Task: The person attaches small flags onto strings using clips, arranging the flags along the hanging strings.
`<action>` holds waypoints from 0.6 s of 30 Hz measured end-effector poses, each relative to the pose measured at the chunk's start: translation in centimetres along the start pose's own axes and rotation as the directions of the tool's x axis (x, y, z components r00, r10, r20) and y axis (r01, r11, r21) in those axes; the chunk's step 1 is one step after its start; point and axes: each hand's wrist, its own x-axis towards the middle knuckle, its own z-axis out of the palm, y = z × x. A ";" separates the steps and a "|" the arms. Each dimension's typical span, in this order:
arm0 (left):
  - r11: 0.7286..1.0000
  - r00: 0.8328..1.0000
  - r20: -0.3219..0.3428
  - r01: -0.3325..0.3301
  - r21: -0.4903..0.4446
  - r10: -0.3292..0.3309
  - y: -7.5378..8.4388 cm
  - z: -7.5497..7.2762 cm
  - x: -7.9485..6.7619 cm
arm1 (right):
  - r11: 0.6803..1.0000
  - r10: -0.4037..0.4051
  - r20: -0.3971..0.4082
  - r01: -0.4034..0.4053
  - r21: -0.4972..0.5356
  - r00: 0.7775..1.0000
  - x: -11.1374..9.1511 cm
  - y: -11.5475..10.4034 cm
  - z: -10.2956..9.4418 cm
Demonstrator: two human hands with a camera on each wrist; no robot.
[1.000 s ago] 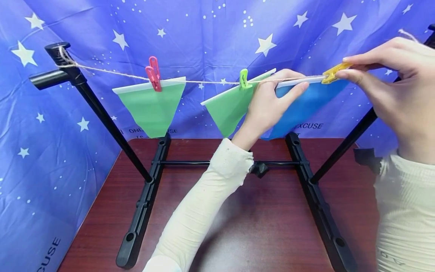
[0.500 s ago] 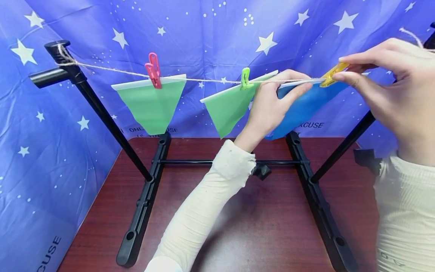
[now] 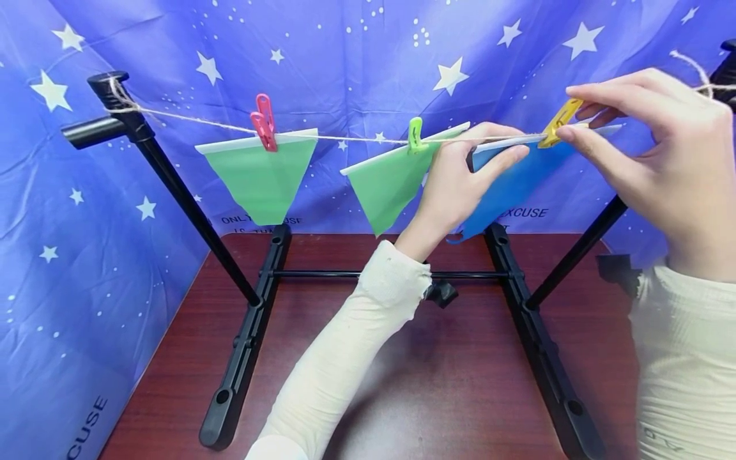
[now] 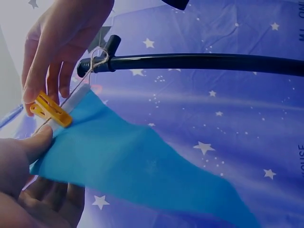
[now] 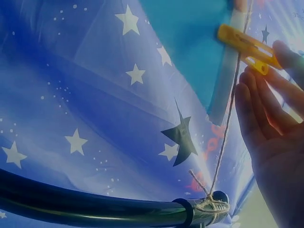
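A blue pennant point(image 3: 506, 185) with a white top edge hangs at the twine point(image 3: 356, 138), right of centre in the head view. My left hand point(image 3: 454, 176) pinches its top edge together with the twine between thumb and fingers. Farther right, my right hand point(image 3: 673, 147) pinches the handle end of a yellow clothespin point(image 3: 558, 123). In the left wrist view the clothespin point(image 4: 53, 110) straddles the pennant's white edge and the twine. Two green pennants hang to the left, one under a red clothespin point(image 3: 264, 124), the other, slanted, under a lime-green clothespin point(image 3: 415, 135).
The twine is tied to a black post point(image 3: 117, 105) at the left and to another post top point(image 3: 727, 70) at the right. Black feet point(image 3: 247, 351) and a crossbar point(image 3: 316, 275) stand on a reddish-brown table point(image 3: 448, 383). A blue star-printed cloth point(image 3: 356, 57) hangs behind.
The yellow clothespin has tilted steeper, its handle end rising. My right hand has shifted slightly left with it. My left hand stays nearly in place on the blue pennant.
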 end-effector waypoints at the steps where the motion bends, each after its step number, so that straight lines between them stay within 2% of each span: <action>1: 1.000 1.000 0.003 0.000 -0.006 0.000 -0.1 0.0 -0.1 | 1.000 -0.001 0.004 0.001 -0.008 1.000 0.0 0.0 0.0; 5: 1.000 1.000 0.011 -0.001 -0.019 0.001 -0.3 -0.1 -0.3 | 1.000 0.004 0.007 -0.004 -0.027 1.000 -0.1 0.0 0.0; 10: 1.000 1.000 0.020 0.003 0.024 -0.004 -0.3 -0.3 -0.7 | 1.000 0.028 -0.010 -0.028 -0.014 1.000 -0.2 0.1 -0.1; 18: 0.999 1.000 -0.008 0.025 0.029 -0.025 -0.6 -0.6 -1.4 | 0.998 0.055 -0.056 -0.054 0.017 0.997 -0.7 0.3 -0.4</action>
